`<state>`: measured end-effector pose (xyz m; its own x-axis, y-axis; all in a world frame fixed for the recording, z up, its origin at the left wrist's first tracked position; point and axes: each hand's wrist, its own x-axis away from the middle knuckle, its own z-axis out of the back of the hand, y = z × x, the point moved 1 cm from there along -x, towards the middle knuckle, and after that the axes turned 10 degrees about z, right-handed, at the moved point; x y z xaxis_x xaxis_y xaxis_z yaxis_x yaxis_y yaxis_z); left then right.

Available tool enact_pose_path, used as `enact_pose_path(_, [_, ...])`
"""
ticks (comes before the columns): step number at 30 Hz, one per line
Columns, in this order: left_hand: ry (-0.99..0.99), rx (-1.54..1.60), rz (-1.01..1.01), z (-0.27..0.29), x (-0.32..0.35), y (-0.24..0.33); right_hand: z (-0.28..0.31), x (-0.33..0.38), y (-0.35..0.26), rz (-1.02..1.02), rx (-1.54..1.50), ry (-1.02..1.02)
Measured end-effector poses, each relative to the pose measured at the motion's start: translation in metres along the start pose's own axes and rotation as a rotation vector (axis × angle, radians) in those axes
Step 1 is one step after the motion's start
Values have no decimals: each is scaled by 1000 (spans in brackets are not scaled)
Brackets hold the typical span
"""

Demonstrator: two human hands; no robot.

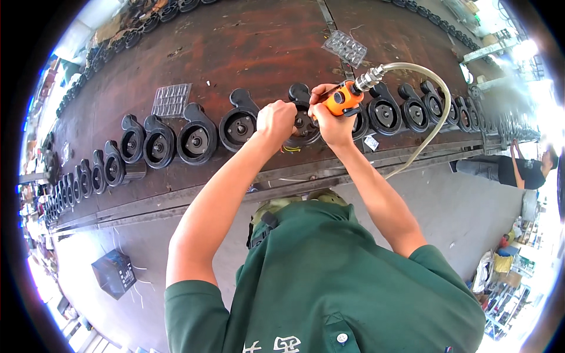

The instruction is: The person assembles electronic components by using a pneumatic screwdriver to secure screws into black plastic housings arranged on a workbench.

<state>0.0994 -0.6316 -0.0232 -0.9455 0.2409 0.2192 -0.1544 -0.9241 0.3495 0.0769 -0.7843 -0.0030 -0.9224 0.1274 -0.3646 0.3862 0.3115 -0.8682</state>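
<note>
My right hand [334, 126] is wrapped round an orange air tool [341, 101], held over a round black housing [303, 130] on the bench. A metal coupling [369, 79] joins the tool to a clear hose [442, 97] that curves away to the right. With its fingers closed, my left hand [275, 121] rests at the left side of the same housing; what they pinch, if anything, is hidden. Short yellow and red wires [291, 149] stick out below this housing. The tool's tip is hidden by my right hand.
More black housings line the bench's near edge on both sides, such as one on the left [197, 142] and one on the right [385, 115]. Two clear plastic trays [171, 100] lie behind them. A black box [114, 274] stands on the floor; another person [521, 170] is at the right.
</note>
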Motion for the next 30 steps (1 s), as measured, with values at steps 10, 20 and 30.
enact_pose_path(10, [11, -13, -10, -2, -5, 0, 0, -1, -3, 0, 20, 9])
enact_pose_path(20, [3, -54, -9, -1, -6, 2, 3, -2, -1, 9, 31, -15])
enact_pose_path(30, [16, 30, -1, -4, -4, -9, 0, 4, 3, -13, 19, -69])
